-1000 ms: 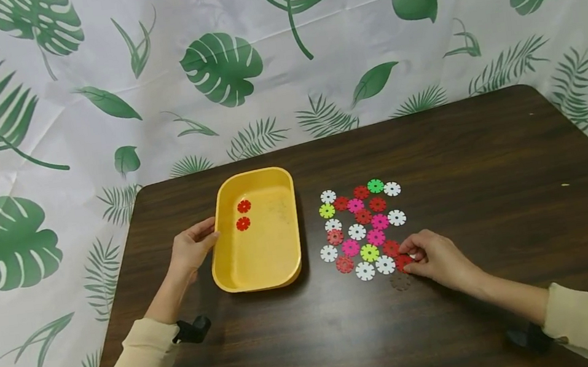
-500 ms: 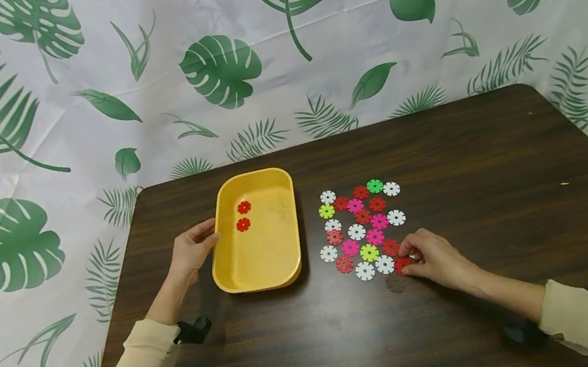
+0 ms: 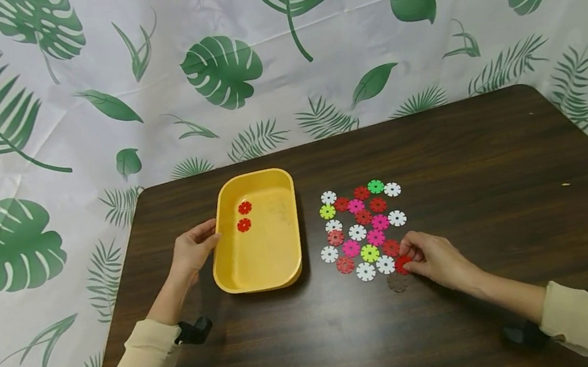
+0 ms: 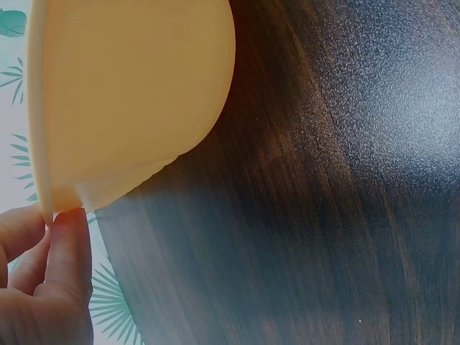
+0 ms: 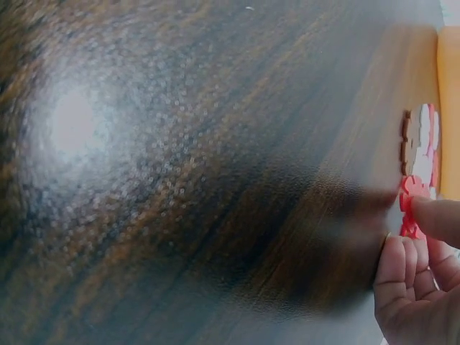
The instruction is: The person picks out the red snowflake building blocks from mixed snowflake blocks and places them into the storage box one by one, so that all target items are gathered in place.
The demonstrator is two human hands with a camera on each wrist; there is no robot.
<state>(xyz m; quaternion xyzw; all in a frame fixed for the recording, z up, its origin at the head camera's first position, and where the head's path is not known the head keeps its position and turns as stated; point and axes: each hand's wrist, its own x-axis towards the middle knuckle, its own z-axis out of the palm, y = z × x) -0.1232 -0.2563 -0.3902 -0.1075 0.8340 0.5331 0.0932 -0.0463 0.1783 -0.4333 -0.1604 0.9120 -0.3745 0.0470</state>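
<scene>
A yellow plastic tub (image 3: 260,268) stands on the dark wooden table, with two red notched discs (image 3: 244,225) on its floor. My left hand (image 3: 191,251) pinches the tub's left rim between thumb and fingers; the left wrist view shows the tub wall (image 4: 136,100) above those fingers. To the right lies a loose patch of flat notched discs in white, pink, yellow-green, green and red. At its near right corner my right hand (image 3: 438,260) pinches a red disc (image 3: 402,266), also seen in the right wrist view (image 5: 412,188). A brown disc (image 3: 397,283) lies just in front of it.
The dark brown table (image 3: 494,182) reaches back to a white cloth (image 3: 279,74) printed with green leaves. A green disc (image 3: 375,186) and a white disc (image 3: 392,189) lie at the patch's far edge. Each wrist wears a black camera mount.
The red disc under my right fingers and the brown disc beside it have shifted slightly to the left. My left hand and the tub have stayed in place.
</scene>
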